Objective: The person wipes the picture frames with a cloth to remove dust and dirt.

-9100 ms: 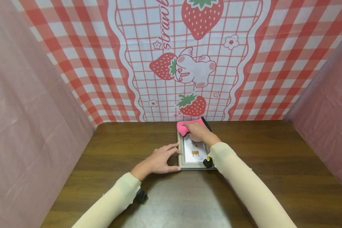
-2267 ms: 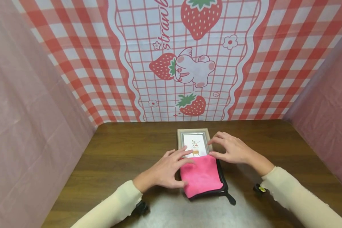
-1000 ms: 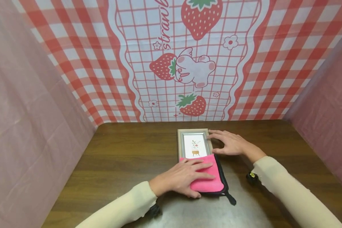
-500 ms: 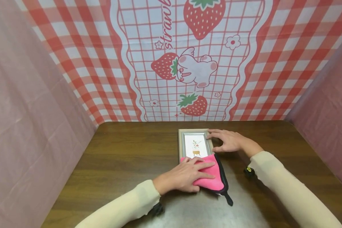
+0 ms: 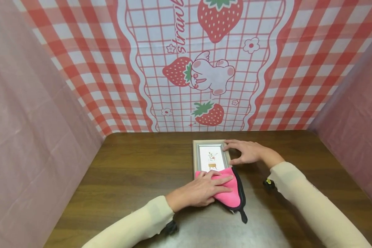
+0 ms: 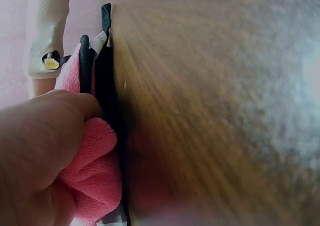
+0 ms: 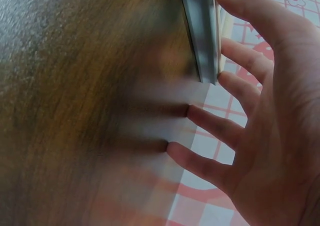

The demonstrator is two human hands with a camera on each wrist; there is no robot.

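Observation:
A picture frame (image 5: pixel 196 155) with a pale border and a plant-in-pot print lies flat on the table. My left hand (image 5: pixel 201 191) grips a pink cleaning cloth (image 5: pixel 230 197) with black edging, over the frame's near end, which is hidden. In the left wrist view the cloth (image 6: pixel 97 171) is bunched up under my left hand (image 6: pixel 40 146). My right hand (image 5: pixel 248 151) steadies the frame's right edge, its fingers spread. The right wrist view has the thumb and some fingertips of that hand (image 7: pixel 280 101) touching the frame's side (image 7: pixel 202 36), while the other fingertips reach the tabletop.
The brown wooden table (image 5: pixel 136 165) ends at a red-and-white checked curtain (image 5: pixel 111 86) with strawberry prints. Plain pink curtains hang on the left (image 5: pixel 43 120) and right (image 5: pixel 356 113) sides. A black loop (image 5: pixel 244 216) trails from the cloth onto the table.
The right hand went from wiping the frame's far end to holding its right edge. The cloth moved to the near end, where the left hand came onto it and bunched it.

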